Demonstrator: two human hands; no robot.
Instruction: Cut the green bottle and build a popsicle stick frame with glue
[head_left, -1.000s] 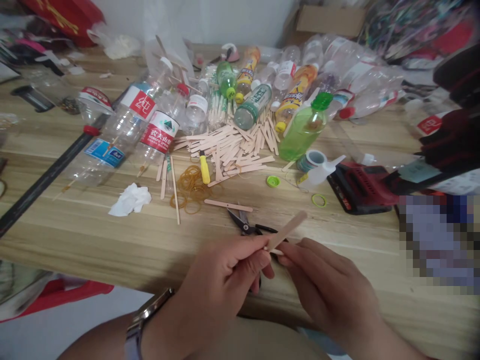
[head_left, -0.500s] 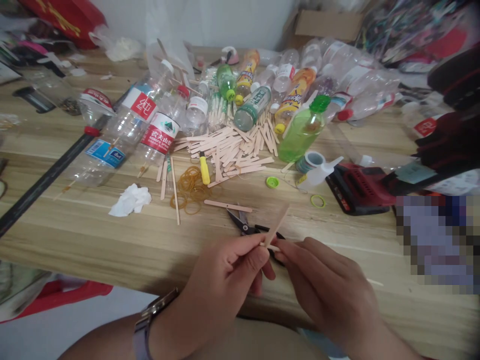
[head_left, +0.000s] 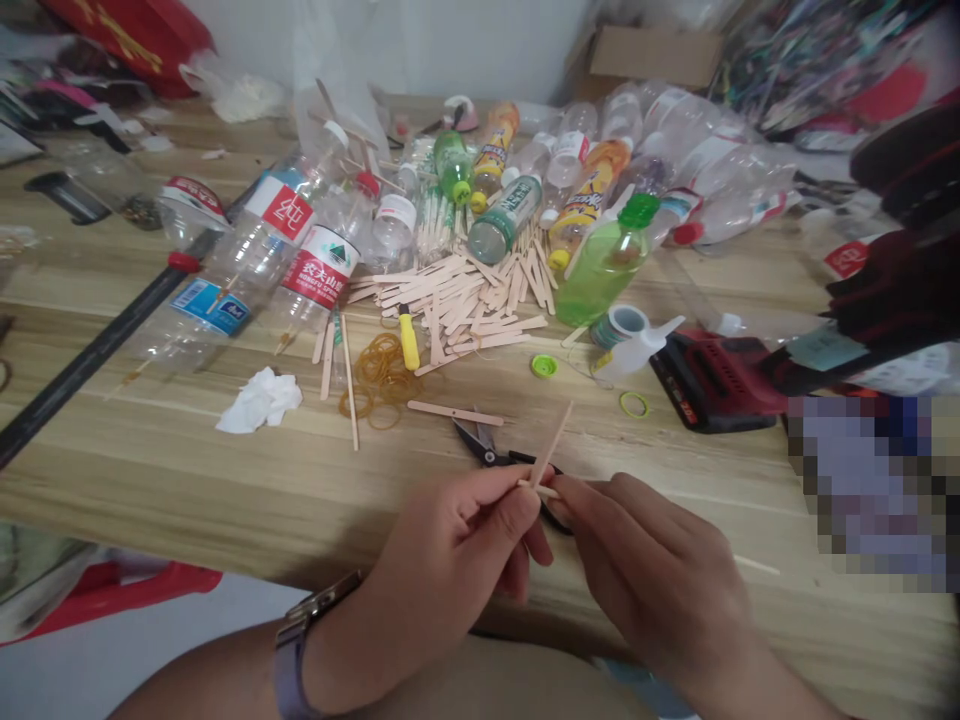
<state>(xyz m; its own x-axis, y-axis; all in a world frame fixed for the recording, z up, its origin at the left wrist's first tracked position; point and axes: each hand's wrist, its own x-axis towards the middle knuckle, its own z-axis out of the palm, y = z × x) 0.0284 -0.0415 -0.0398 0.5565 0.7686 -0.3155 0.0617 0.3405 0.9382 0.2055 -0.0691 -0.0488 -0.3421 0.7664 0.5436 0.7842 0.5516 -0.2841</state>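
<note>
My left hand (head_left: 450, 560), with a watch at the wrist, pinches a flat wooden craft stick (head_left: 553, 442) between thumb and finger. The stick tilts up and to the right. My right hand (head_left: 664, 570) has its fingers closed on a thin wooden stick (head_left: 547, 491), which crosses the craft stick near its lower end. Whether one passes through the other cannot be made out. Just beyond the hands lie black-handled scissors (head_left: 490, 457), partly covered by them. Another craft stick (head_left: 455, 412) with a small dark hole rests against the blades.
A heap of craft sticks (head_left: 450, 300) lies mid-table below several plastic bottles (head_left: 510, 215). Left of centre are rubber bands (head_left: 379, 365), a yellow-handled tool (head_left: 409, 340) and crumpled tissue (head_left: 260, 400). On the right are a green bottle (head_left: 600, 270), glue bottle (head_left: 634, 350) and red-black power tool (head_left: 720, 375).
Both hands stay nearly in place, still together at the crossed sticks. The craft stick's upper end has shifted slightly left and up. The view has moved a little.
</note>
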